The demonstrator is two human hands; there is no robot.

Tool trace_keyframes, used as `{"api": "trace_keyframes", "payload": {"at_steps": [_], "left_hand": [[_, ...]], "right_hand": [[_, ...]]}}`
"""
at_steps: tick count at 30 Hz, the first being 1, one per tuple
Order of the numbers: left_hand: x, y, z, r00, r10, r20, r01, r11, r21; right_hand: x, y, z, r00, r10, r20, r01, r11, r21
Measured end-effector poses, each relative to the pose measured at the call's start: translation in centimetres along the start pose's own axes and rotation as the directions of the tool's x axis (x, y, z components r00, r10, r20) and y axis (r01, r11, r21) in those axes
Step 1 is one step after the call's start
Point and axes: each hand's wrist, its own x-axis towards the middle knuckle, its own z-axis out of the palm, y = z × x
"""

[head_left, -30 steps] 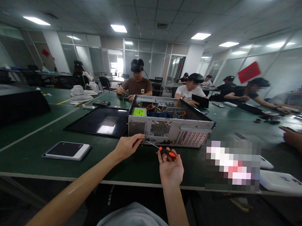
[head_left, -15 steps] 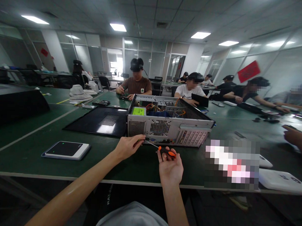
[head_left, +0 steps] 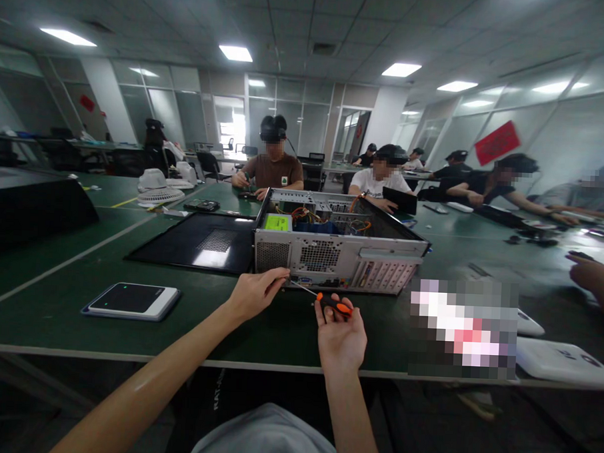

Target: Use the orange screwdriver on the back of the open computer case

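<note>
An open desktop computer case (head_left: 331,254) lies on the green table (head_left: 54,289), its rear panel facing me. My right hand (head_left: 341,335) grips the orange and black handle of a screwdriver (head_left: 328,304), whose thin shaft points left toward the lower rear panel. My left hand (head_left: 254,292) is pinched at the shaft's tip, right against the case's bottom edge. What the fingertips hold there is too small to make out.
The case's black side panel (head_left: 201,242) lies flat to the left. A white-edged tablet-like device (head_left: 132,300) sits at front left. White flat objects (head_left: 561,361) lie at right. Another person's hand (head_left: 597,279) reaches in at far right. Several people work at tables behind.
Both hands and the screwdriver stay almost still. The other person's hand at far right has shifted slightly.
</note>
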Motion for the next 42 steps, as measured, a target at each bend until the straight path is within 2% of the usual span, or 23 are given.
{"api": "trace_keyframes", "payload": {"at_steps": [14, 21, 36, 42], "left_hand": [[-0.42, -0.24, 0.04, 0.999, -0.038, 0.035, 0.038, 0.999, 0.008], [-0.32, -0.31, 0.0, 1.0, 0.016, 0.001, -0.016, 1.0, 0.019], [-0.56, -0.67, -0.02, 0.999, 0.006, 0.044, -0.008, 0.999, 0.035], [-0.53, -0.69, -0.09, 0.998, 0.059, 0.032, -0.06, 0.997, 0.053]], "right_hand": [[0.56, 0.17, -0.93, 0.996, -0.019, 0.083, 0.022, 0.999, -0.038], [0.32, 0.03, -0.56, 0.998, 0.002, 0.055, 0.0, 1.0, -0.025], [0.28, 0.28, -0.48, 0.998, -0.01, 0.063, 0.014, 0.998, -0.054], [0.46, 0.22, -0.56, 0.996, -0.024, 0.083, 0.031, 0.996, -0.085]]}}
